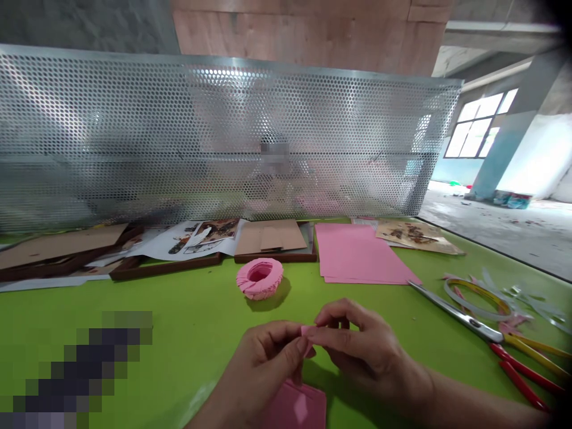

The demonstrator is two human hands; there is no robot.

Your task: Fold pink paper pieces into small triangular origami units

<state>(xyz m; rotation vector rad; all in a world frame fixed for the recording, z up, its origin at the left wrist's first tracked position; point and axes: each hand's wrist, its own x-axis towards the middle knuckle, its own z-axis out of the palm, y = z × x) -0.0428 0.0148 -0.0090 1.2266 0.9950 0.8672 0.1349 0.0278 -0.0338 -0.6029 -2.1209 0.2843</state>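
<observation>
Between my fingertips is a small piece of pink paper (308, 330). My left hand (272, 354) pinches it from the left, thumb on top. From the right, my right hand (364, 345) closes thumb and finger on its other end. Most of the piece is hidden by the fingers. Under my left hand lie pink paper pieces (304, 408), partly covered by it. Beyond my hands a ring of folded pink paper (260, 278) rests on the green table (192, 316).
Pink sheets (361, 253) lie at the back right. Large scissors (473, 325) and a tape roll (478, 301) sit at the right, near clear scraps. Brown frames and boards (270, 235) line the back, before a perforated metal panel (223, 137).
</observation>
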